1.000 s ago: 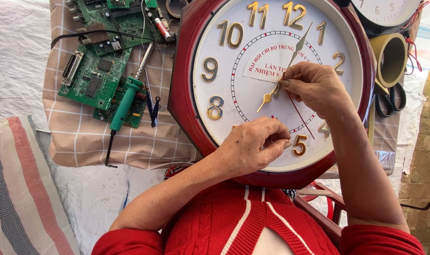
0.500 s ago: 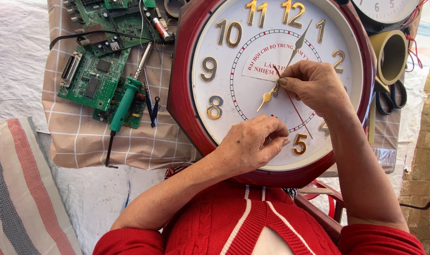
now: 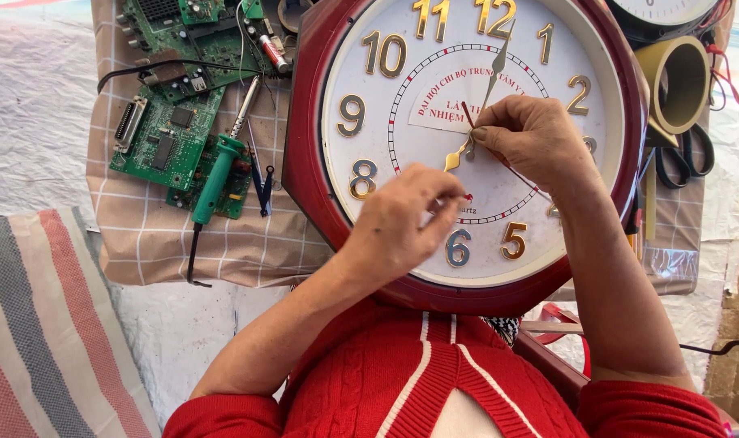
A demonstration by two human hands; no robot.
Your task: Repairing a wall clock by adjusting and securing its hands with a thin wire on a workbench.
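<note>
I have the big wall clock propped against my chest, its dark red rim reaching from the cloth-covered bench down to my red sweater. My right hand sits over the centre of the clock, thumb and forefinger pinched together on the thin red second hand right where the gold hands meet. My left hand hovers over the lower part of the dial near the six, fingers curled in and pressed loosely together; I cannot tell whether anything is held between them. The risk I see is bending: the second hand looks hair-thin, and a sideways pull from the pinch could kink it or knock the gold minute hand off its seat. The clock also rests tilted with neither hand gripping its rim, so a hard push could make it slide. The dial is white with raised gold numerals and no cover glass that I can make out. Left of the clock lie green circuit boards and a green-handled soldering iron.
</note>
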